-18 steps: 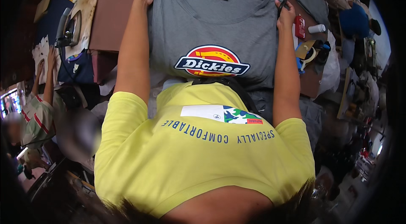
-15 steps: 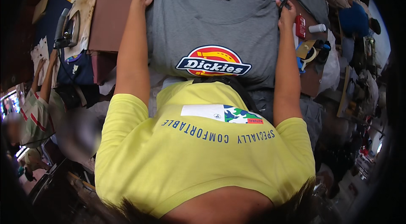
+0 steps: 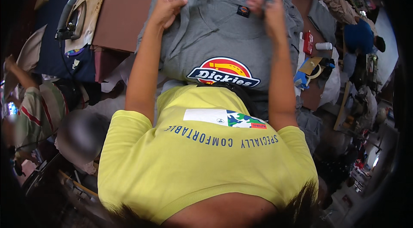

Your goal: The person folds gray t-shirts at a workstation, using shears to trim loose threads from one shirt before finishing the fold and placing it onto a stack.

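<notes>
The grey shirt (image 3: 223,43) lay at 12 o'clock on the tabletop (image 3: 120,12), its printed badge (image 3: 223,73) at the near end. Both hands had just come inward from its side edges, which suggested that handling had shifted toward the neckline. The left hand (image 3: 167,10), at 11, was released, fingers spread; the right hand (image 3: 271,10), at 1, was blurred, its grip impossible to tell. Brown tabletop gave room toward 10; a red box (image 3: 308,42) and white cylinder (image 3: 324,46) narrowed it at 2
</notes>
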A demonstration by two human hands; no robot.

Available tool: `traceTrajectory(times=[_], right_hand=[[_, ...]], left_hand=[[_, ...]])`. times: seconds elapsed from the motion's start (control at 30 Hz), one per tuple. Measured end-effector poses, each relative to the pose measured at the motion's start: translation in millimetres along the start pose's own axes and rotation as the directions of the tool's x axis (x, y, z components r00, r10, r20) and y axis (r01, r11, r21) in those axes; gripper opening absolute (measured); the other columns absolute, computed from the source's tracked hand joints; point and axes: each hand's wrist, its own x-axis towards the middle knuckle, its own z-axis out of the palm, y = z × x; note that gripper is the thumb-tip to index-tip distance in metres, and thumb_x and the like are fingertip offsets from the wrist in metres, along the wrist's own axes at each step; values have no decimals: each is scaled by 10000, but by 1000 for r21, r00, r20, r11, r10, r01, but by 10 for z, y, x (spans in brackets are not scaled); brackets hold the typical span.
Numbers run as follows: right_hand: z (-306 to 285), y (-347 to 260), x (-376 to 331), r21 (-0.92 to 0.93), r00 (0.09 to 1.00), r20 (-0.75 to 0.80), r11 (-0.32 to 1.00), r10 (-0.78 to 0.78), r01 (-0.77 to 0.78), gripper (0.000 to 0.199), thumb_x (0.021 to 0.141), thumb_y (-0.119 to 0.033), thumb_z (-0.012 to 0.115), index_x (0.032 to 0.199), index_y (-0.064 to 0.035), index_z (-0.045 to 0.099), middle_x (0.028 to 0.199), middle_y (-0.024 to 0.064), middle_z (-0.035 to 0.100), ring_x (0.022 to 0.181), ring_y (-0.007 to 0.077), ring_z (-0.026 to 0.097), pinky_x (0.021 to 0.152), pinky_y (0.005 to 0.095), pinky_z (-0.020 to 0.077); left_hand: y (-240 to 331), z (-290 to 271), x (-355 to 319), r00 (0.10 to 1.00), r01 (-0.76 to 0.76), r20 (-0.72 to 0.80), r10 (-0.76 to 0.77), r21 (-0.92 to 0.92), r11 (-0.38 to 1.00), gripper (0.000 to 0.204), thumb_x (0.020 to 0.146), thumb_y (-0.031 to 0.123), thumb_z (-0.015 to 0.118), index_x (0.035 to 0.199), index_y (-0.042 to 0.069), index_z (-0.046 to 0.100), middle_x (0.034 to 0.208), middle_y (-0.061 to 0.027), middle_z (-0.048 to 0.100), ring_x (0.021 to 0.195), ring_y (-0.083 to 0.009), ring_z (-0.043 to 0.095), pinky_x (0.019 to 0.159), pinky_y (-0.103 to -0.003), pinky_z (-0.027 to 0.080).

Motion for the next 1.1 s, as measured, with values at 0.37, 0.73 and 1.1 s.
traceTrajectory(times=[0.37, 0.73, 1.1], right_hand=[[337, -79, 45, 710, 995, 5, 700, 102, -75, 346, 718, 35, 677, 974, -108, 494, 854, 30, 565, 847, 190, 573, 770, 348, 476], [-185, -583, -13, 848, 982, -120, 530, 145, 25, 222, 719, 102, 637, 851, -70, 589, 847, 73, 628, 845, 218, 610, 839, 389, 485], [-264, -18, 657, 881, 950, -67, 465, 305, -87, 189, 731, 89, 635, 798, -64, 548, 841, 53, 608, 858, 214, 599, 859, 406, 472]], left_hand=[[-9, 592, -1041, 969, 76, 123, -213, 674, 734, 732, 787, 186, 655, 1376, 118, 225, 1229, -78, 507, 1022, -242, 535, 869, -349, 428], [462, 412, -1963, 983, -133, 114, -145, 982, -134, 286, 715, 216, 678, 911, 29, 588, 930, -126, 516, 869, -297, 485, 732, -395, 396], [754, -391, -1725, 932, 163, -358, 47, 533, 830, 150, 760, 133, 694, 783, 30, 586, 749, 44, 564, 678, -10, 490, 599, -161, 386]])
